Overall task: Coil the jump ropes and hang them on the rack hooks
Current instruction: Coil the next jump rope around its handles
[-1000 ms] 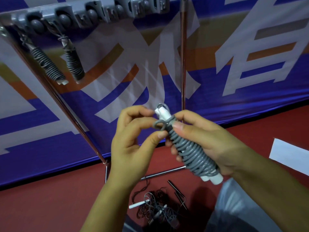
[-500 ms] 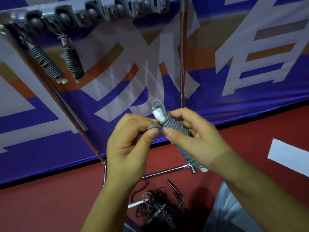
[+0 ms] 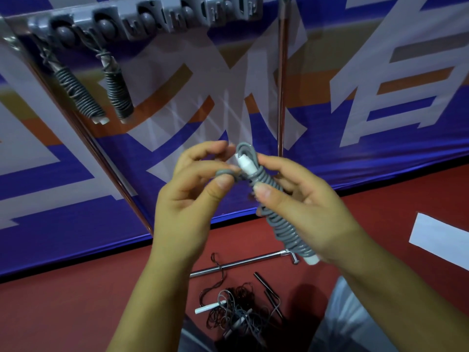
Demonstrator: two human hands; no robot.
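Note:
A grey jump rope (image 3: 284,224) is wound tightly round its white handles into a long bundle. My right hand (image 3: 304,207) grips this bundle, thumb pressed on the upper coils. My left hand (image 3: 193,196) pinches the free end of the rope near the white handle tip, where a small loop stands up. At the top left, the grey rack (image 3: 142,19) carries two coiled ropes: one (image 3: 76,92) at the far left and another (image 3: 118,92) beside it, both hanging from hooks.
Loose tangled ropes (image 3: 236,311) with white and black handles lie on the red floor below my hands. The rack's metal poles (image 3: 281,77) and foot bar (image 3: 241,262) stand before a blue and white banner (image 3: 380,97). A white sheet (image 3: 441,237) lies at the right.
Both hands and the bundle have risen slightly. The left hand has drawn the rope end out to the left of the handle tip, and a loop now stands above it.

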